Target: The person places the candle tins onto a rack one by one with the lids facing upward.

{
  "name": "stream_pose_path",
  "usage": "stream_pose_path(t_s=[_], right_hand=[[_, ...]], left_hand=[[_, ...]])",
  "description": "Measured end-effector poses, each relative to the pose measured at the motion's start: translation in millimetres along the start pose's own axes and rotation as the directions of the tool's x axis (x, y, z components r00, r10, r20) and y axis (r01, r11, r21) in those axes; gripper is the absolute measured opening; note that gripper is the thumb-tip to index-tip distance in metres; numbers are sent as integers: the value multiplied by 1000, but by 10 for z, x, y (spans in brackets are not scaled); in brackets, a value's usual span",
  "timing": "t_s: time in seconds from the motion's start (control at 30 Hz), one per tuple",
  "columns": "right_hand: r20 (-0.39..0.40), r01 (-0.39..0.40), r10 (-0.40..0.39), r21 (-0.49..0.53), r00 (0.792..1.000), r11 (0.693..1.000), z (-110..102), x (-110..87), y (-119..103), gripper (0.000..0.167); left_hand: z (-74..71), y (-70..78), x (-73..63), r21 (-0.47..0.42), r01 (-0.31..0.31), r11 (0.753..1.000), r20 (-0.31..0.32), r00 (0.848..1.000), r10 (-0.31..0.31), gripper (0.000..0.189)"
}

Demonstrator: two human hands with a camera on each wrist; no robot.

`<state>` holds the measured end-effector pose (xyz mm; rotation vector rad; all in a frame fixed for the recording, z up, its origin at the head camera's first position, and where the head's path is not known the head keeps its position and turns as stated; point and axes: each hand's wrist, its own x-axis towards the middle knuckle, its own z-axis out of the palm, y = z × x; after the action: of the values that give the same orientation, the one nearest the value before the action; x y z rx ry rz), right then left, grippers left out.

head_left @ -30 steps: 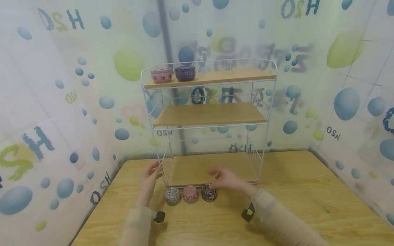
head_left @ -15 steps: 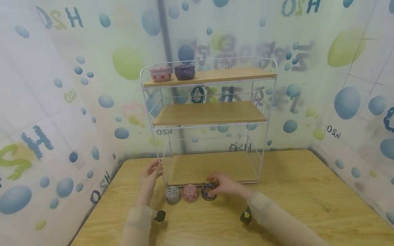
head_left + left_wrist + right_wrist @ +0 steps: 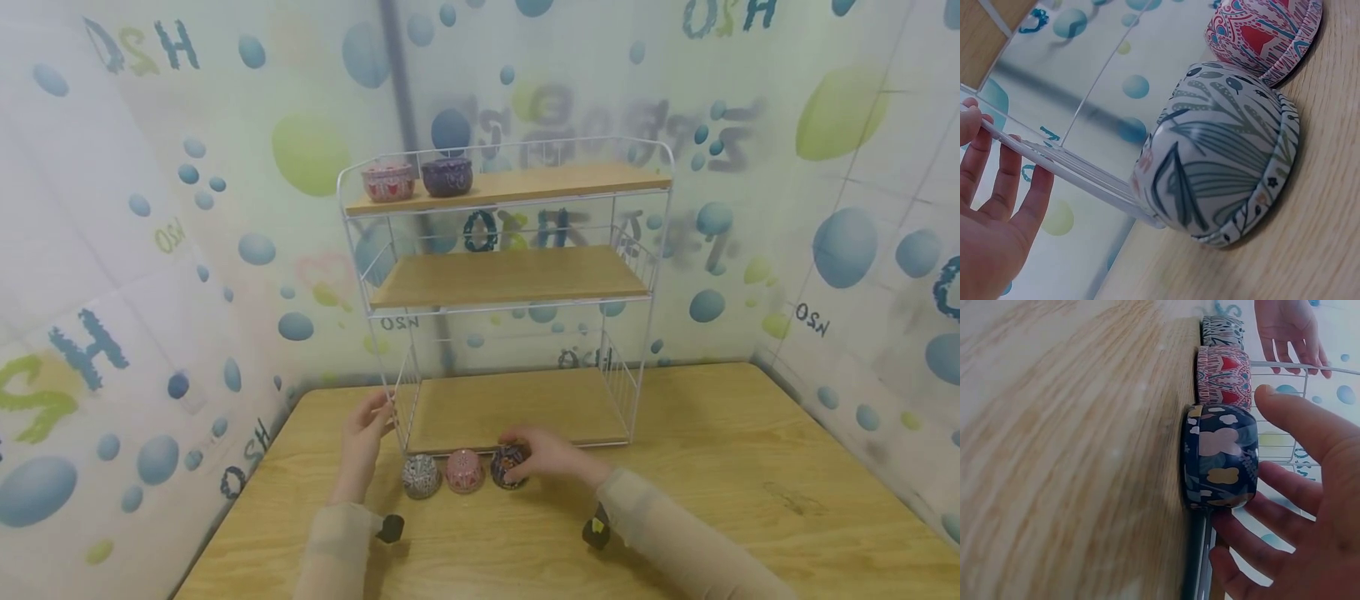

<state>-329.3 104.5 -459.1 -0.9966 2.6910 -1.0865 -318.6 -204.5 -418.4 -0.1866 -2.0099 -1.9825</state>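
Observation:
Three small patterned bowls stand upside down in a row before the rack: a grey-and-white leaf-print bowl point(image 3: 1216, 150), a pink-and-red bowl point(image 3: 465, 472) and a dark blue floral bowl point(image 3: 1221, 456). My right hand point(image 3: 553, 454) has its thumb and fingers round the dark blue bowl, whose rim is down at the table. With thumb and fingertips, my left hand point(image 3: 364, 433) holds the white wire post of the shelf rack point(image 3: 510, 302) at its lower left; in the left wrist view the fingers point(image 3: 1036, 194) lie along the wire.
On the rack's top board, at the left, stand a pink bowl point(image 3: 388, 182) and a purple bowl point(image 3: 447, 177), both upright. The rack has three wooden boards and stands towards the back of the wooden table point(image 3: 712, 492), near a bubble-print curtain point(image 3: 315, 158).
My right hand has come down and closed in around the dark blue bowl. The left hand has stayed on the rack's post, and the bowls stand where they were.

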Motion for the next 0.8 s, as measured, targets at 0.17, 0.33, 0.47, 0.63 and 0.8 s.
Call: stream_pose_path(t_s=[0.17,0.33,0.47,0.63,0.8], right_hand=[[-4,-7,7,-13,1000,1000,9,1,3,59],[-8,-3,3,-15,1000,1000,4,-2,0,55],[-9,-10,10,-22,1000,1000,5,-1,3,54],[-5,-17,17,-32,1000,999,10,2,8,54],[5,-11,11,-32,1000,999,17,-5,1,54]], left_hand=[[2,0,-3,8,-4,1000,3,1000,4,29],[6,-6,4,3,4,1000,3,1000,-4,31],[-2,-56,38,-3,-4,1000,4,1000,4,28],[-41,-234,121,-22,6,1000,-18,1000,-6,27],[-65,-304,127,12,-4,1000,-22,1000,5,30]])
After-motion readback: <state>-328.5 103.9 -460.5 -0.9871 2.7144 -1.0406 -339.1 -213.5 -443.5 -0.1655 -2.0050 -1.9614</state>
